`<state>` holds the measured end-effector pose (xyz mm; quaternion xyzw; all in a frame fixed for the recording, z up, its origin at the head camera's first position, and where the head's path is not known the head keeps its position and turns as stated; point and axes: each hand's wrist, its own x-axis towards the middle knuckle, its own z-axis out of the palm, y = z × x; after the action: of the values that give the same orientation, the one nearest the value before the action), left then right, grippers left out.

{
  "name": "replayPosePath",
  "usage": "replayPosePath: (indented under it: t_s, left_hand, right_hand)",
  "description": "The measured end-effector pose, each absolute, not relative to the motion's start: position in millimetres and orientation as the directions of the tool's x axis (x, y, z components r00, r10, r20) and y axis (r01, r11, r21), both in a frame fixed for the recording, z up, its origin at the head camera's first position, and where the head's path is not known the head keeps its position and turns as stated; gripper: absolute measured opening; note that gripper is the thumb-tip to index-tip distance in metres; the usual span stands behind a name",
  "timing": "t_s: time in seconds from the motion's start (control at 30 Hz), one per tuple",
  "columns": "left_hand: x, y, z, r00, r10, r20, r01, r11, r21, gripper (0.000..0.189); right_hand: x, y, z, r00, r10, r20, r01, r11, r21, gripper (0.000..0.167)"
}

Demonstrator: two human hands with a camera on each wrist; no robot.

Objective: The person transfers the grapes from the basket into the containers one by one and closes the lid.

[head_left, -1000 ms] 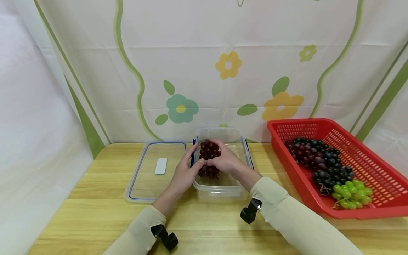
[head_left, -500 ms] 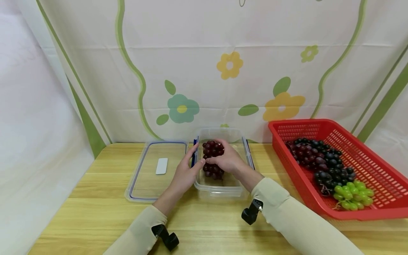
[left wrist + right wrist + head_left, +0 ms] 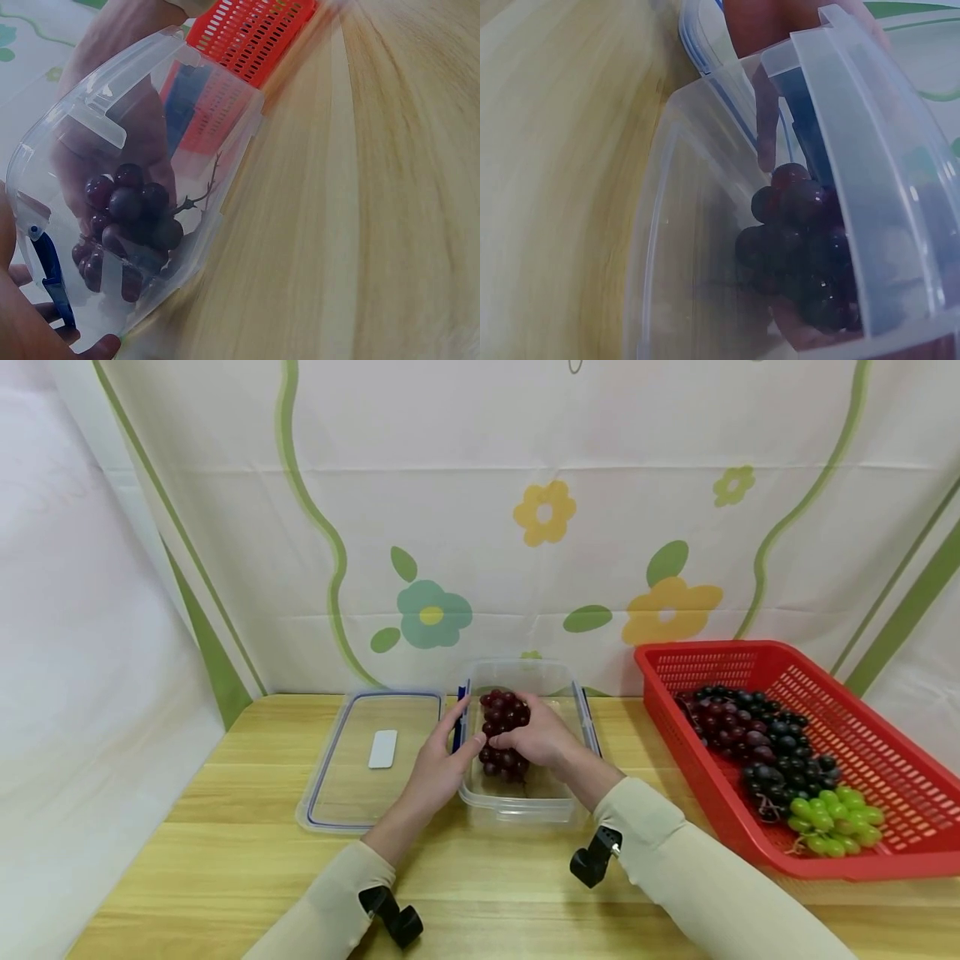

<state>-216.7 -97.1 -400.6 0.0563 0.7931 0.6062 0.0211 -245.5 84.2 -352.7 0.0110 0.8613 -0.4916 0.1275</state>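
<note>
In the head view, my right hand reaches into a clear plastic container and holds a bunch of dark red grapes near its left wall. Its thumb and fingers lie around the bunch. My left hand rests against the container's left side, fingers fairly straight and thumb pointing at the grapes. In the left wrist view, the grapes show through the clear wall with a thin stem sticking out; left fingers sit by the blue latch. The right wrist view shows the grapes through the opposite wall.
A clear lid with a blue seal and a white label lies left of the container. At the right stands a red basket with black grapes, red grapes and green grapes. A flowered curtain hangs behind the wooden table.
The red grapes have shifted slightly right, away from the container's left wall, with my right hand. My left hand has stayed at the left side. The head view has shifted slightly.
</note>
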Motion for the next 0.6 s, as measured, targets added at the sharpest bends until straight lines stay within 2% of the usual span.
replayPosePath:
  t_s: [0.4,0.6]
  left_hand:
    - [-215.2,-97.2,-398.0,-0.993,0.107,0.045,0.071,0.258,0.964,0.066]
    - [-214.7,-97.1,-397.4,-0.991,0.123,0.05,0.08,0.249,0.965,0.065]
  right_hand:
    - [-249.4,82.3,-352.8,-0.936,-0.264,-0.23,0.092,0.448,-0.889,0.101]
    - [-249.0,82.6,-354.0,-0.938,-0.239,-0.249,0.11,0.475,-0.873,0.106]
